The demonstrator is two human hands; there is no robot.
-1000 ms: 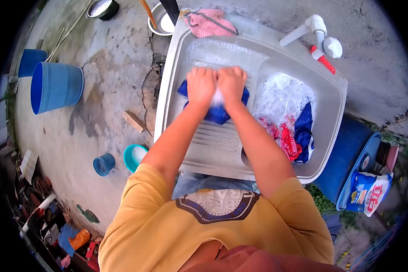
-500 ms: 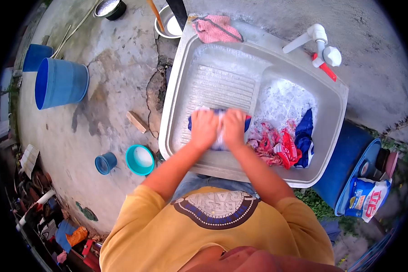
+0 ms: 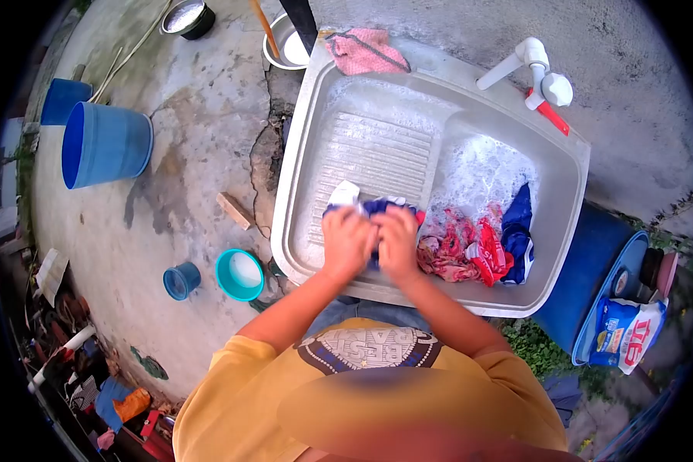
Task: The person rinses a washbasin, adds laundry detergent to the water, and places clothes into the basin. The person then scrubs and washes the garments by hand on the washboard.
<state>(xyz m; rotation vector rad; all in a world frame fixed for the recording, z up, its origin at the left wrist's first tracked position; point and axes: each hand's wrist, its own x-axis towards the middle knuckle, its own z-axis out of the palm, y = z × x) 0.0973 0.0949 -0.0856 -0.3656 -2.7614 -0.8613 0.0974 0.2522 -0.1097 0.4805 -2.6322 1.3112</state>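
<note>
A wet dark blue and white garment (image 3: 376,206) with a bit of red lies bunched at the near end of the ribbed washboard (image 3: 381,150). My left hand (image 3: 345,240) is closed on its left part, a white corner showing beyond the fingers. Close beside it, my right hand (image 3: 396,240) grips the same garment, with fingers curled. Both hands partly cover the cloth. In the basin on the right, red and pink clothes (image 3: 448,258) and a blue garment (image 3: 517,231) lie in sudsy water (image 3: 485,169).
A white tap with a red handle (image 3: 548,112) stands over the sink (image 3: 289,192). A pink cloth (image 3: 366,52) hangs on its back rim. A blue drum (image 3: 585,269) with a detergent bag (image 3: 627,333) is at right. Left are a teal basin (image 3: 239,294) and blue buckets (image 3: 115,146).
Both hands have drawn slightly toward my body, and the garment is more bunched between them. A white corner of it now shows beyond my left hand.
</note>
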